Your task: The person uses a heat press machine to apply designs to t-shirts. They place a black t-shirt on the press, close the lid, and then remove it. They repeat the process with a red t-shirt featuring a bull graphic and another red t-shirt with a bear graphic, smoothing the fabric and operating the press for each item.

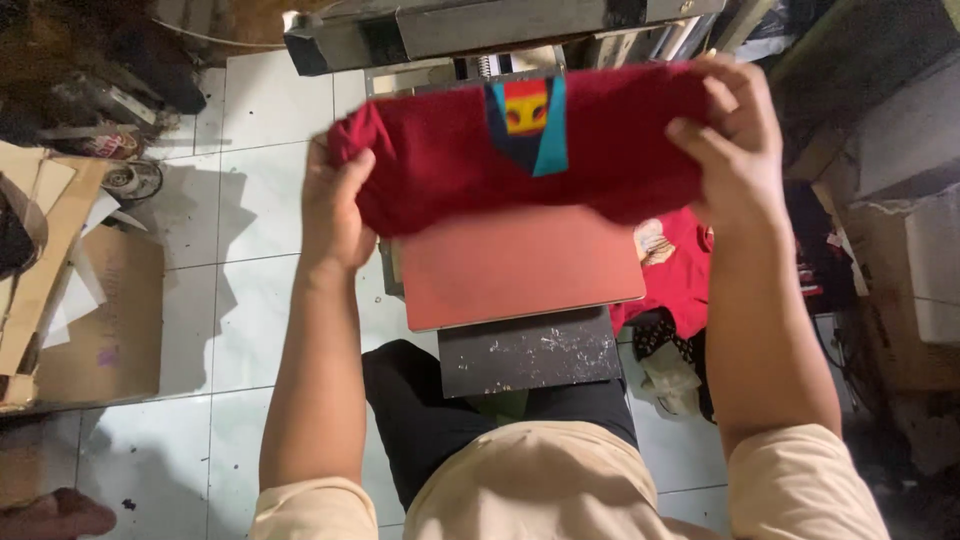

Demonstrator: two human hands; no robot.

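Both grips — left hand, right hand — clutch red garment above press pad.

- Two hands: left hand and right hand.
- One dark red garment, bearing one coloured patch.
- One orange-red press pad.
- One dark metal plate.
- One red cloth pile.
- One cardboard stack.

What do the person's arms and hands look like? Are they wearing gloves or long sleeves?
No gloves and no long sleeves. The left hand and the right hand are bare, with no rings, watch or bracelets that show. Both forearms are uncovered too. The only clothing on the arms is short beige sleeves, part of a plain beige T-shirt, ending above the elbows.
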